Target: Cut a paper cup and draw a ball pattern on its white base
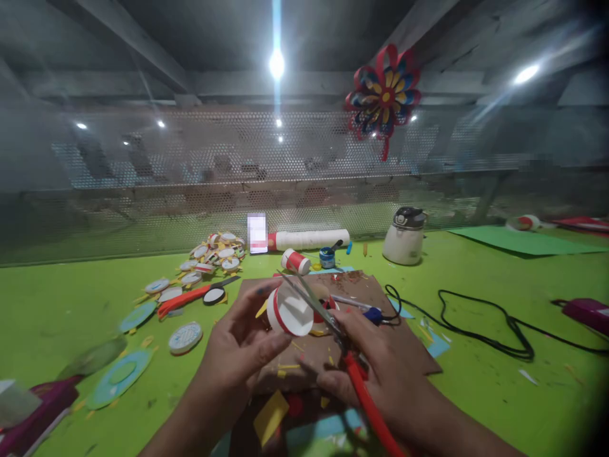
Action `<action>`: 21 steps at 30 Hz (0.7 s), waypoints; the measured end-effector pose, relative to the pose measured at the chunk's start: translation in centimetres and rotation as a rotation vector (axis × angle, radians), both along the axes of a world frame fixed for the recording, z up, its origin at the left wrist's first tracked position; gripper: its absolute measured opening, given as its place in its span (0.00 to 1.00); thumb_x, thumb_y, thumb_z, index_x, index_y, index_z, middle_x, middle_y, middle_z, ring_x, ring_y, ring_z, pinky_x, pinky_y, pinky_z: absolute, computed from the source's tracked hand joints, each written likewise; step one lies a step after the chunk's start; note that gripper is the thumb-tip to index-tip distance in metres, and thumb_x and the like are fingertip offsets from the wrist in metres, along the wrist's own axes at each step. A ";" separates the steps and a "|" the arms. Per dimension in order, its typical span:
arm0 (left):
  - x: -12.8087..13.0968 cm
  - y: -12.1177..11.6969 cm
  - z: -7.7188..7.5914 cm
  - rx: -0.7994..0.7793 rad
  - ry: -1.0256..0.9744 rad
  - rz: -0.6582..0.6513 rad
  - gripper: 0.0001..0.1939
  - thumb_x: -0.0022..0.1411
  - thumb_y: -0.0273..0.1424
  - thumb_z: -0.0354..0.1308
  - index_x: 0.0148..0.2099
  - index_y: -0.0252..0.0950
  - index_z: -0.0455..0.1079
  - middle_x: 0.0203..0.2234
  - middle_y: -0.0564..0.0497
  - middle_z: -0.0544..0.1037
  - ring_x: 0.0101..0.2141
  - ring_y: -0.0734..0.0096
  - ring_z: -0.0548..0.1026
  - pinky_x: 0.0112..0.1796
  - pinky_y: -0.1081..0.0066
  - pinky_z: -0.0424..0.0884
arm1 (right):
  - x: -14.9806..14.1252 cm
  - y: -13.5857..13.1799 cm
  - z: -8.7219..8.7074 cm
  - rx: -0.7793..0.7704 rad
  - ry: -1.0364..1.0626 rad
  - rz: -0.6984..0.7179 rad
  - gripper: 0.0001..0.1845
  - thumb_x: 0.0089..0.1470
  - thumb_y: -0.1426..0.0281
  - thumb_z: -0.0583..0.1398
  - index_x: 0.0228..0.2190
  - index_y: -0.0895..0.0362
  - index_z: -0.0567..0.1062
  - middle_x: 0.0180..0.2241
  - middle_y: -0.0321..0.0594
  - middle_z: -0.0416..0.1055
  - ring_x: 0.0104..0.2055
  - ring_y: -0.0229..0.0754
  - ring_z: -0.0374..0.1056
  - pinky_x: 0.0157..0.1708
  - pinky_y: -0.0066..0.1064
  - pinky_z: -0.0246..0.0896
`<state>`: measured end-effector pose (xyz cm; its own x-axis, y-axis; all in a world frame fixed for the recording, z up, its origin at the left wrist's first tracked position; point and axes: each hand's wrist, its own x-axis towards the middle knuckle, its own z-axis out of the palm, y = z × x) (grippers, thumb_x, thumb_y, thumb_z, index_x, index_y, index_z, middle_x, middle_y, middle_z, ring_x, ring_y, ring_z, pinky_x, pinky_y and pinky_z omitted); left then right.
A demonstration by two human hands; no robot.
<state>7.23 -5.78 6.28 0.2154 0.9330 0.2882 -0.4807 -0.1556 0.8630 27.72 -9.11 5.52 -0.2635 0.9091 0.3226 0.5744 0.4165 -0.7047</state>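
White cup (290, 311): dead centre, red band round it, pinched in the left hand (245, 346), thumb at the near side of its rim, fingers curled round the far side.
Scissors (358, 377): red handles in the right hand (385, 358), blades apart and crossing the cup's mouth; contact with the cup is hard to judge.
Right fingers: one reaching up beside the pivot, one spread below the handle, the rest largely hidden.
Brown board (276, 374): beneath both hands, yellow scraps scattered over it.
Green table (476, 330): carrying the lot, black cord (514, 343) looping across the right.
Red knife (183, 299): left of centre, near a heap of round pieces (219, 254).
Pale jug (403, 241): right of centre, dark lid on.
Paper flower (386, 95): upper right, multicoloured petals.
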 end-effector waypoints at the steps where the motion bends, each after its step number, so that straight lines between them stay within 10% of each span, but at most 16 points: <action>1: 0.1 -0.2 0.0 -0.009 0.012 -0.006 0.26 0.44 0.30 0.77 0.48 0.46 0.79 0.45 0.48 0.82 0.44 0.58 0.81 0.42 0.69 0.78 | 0.1 -0.1 0.0 -0.018 0.011 -0.002 0.29 0.53 0.53 0.65 0.52 0.55 0.72 0.51 0.49 0.72 0.51 0.53 0.70 0.47 0.42 0.67; 21: 0.4 -0.1 -0.1 0.010 0.016 0.079 0.24 0.43 0.28 0.77 0.45 0.44 0.80 0.46 0.46 0.82 0.40 0.61 0.81 0.38 0.73 0.79 | 0.5 -0.7 0.0 -0.042 0.012 -0.041 0.30 0.53 0.54 0.65 0.53 0.54 0.72 0.50 0.49 0.72 0.51 0.57 0.69 0.53 0.53 0.62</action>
<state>7.59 -5.93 6.16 0.1458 0.9444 0.2948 -0.4531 -0.2011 0.8685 28.19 -9.83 5.51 -0.2222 0.9318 0.2872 0.5814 0.3631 -0.7281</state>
